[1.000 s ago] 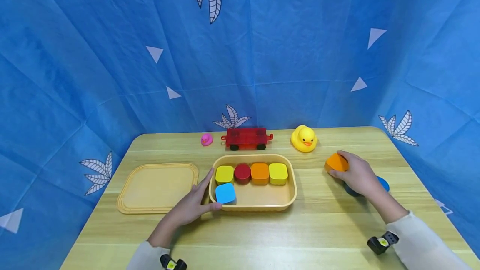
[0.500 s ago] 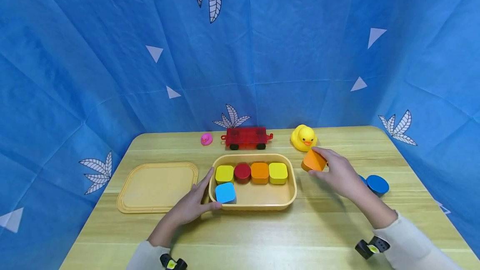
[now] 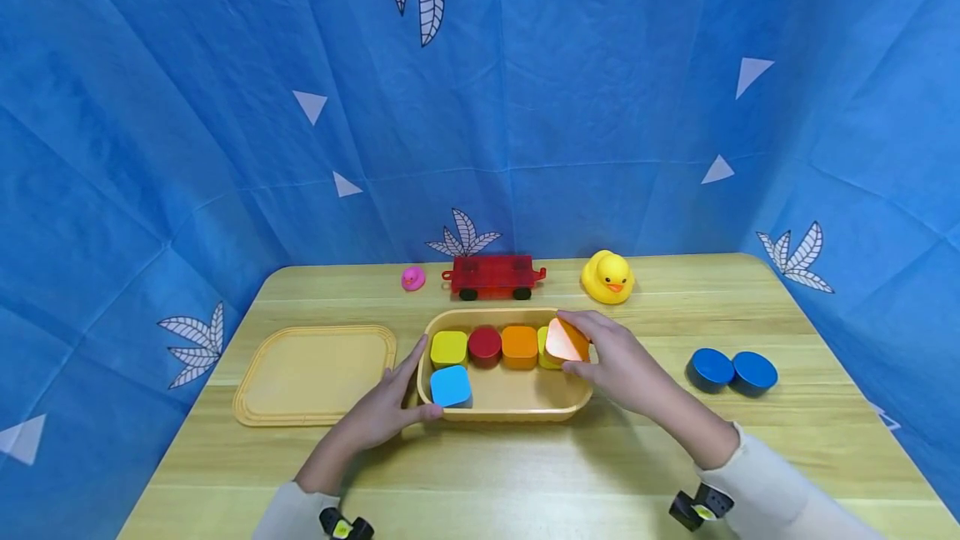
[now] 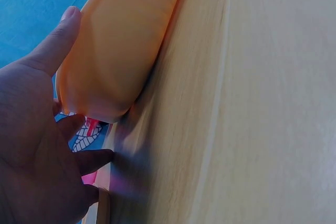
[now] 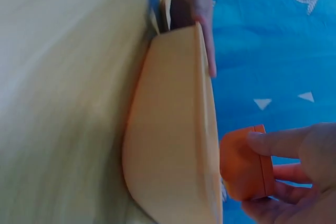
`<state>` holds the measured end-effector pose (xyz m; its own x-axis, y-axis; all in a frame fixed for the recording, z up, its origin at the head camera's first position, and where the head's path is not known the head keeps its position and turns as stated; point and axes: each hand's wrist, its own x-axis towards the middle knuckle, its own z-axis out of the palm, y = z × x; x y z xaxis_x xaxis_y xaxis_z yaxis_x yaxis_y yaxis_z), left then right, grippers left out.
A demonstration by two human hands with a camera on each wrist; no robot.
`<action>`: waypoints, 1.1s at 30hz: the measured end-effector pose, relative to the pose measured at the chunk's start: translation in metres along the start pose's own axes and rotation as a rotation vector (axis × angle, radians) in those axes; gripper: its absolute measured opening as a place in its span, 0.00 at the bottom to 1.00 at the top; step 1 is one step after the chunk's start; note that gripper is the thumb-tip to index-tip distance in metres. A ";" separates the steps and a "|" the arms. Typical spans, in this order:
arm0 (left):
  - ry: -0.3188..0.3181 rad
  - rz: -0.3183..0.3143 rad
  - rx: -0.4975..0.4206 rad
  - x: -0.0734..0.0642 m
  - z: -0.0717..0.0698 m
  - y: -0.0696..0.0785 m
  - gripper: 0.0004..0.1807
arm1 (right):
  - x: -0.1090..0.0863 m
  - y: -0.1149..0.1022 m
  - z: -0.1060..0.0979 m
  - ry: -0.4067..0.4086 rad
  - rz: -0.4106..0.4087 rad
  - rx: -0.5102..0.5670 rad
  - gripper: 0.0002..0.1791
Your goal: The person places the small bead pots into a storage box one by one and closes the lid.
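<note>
My right hand point(image 3: 628, 366) pinches an orange block point(image 5: 242, 163) with rounded corners between thumb and fingers. It holds the block above the right end of a tan plastic box point(image 3: 508, 415), over a yellow block point(image 3: 547, 354) that it partly hides. Inside the box stand another yellow block point(image 3: 449, 349), a dark red round block point(image 3: 485, 347), an orange block point(image 3: 520, 347) and a light blue block point(image 3: 451, 387). At the box's left end, my left hand point(image 3: 381, 409) rests with thumb and forefinger spread against the rim; in the left wrist view its thumb touches the wall.
A flat tan lid point(image 3: 315, 377) lies left of the box. Behind the box are a small pink duck point(image 3: 413, 278), a red toy wagon point(image 3: 492, 275) and a yellow duck point(image 3: 608, 278). Two blue round blocks, one nearer point(image 3: 710, 369) and one farther right point(image 3: 754, 373), stand at right.
My right hand has carried the orange block leftward from beside the blue round blocks to above the box's right end. Both blue blocks are now uncovered. The left hand has stayed in place.
</note>
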<state>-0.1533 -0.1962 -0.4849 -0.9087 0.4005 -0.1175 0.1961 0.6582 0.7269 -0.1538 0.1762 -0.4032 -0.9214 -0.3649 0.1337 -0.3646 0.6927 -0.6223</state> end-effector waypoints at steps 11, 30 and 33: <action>0.002 0.005 0.009 0.000 0.000 0.000 0.61 | 0.012 -0.018 0.043 -0.034 -0.058 0.037 0.36; -0.002 -0.021 0.001 0.002 0.001 -0.001 0.61 | 0.027 -0.025 0.075 -0.136 -0.043 0.041 0.35; -0.003 -0.022 0.005 0.001 0.001 -0.001 0.61 | 0.029 -0.025 0.079 -0.145 -0.043 0.028 0.35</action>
<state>-0.1543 -0.1955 -0.4862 -0.9117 0.3880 -0.1353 0.1781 0.6699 0.7208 -0.1608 0.0987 -0.4444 -0.8751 -0.4814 0.0492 -0.3977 0.6577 -0.6397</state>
